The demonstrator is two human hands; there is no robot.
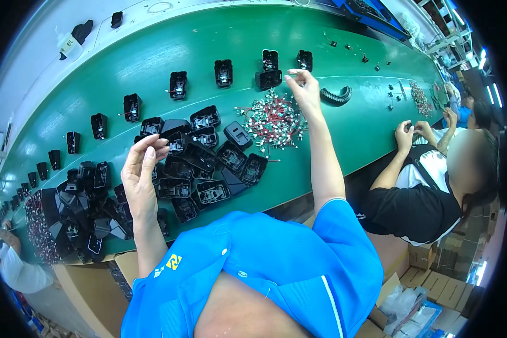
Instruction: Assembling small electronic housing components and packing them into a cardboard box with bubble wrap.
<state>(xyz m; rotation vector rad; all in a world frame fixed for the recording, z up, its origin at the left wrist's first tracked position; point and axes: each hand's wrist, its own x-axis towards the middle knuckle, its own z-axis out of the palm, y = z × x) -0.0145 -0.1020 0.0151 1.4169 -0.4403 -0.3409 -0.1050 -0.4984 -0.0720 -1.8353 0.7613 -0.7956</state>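
- A long green work surface [152,56] is seen running from the near left to the far right, its edges bent by the lens.
- A pale grey border strip [39,62] is noted along the far side of the green surface.
- Brown cardboard boxes [434,270] are stacked on the floor at the near right.
- Bright strip lights [497,93] are observed at the far right edge.
- Blue trays [372,14] are placed at the far right end, with white shelving [448,39] just beside them.
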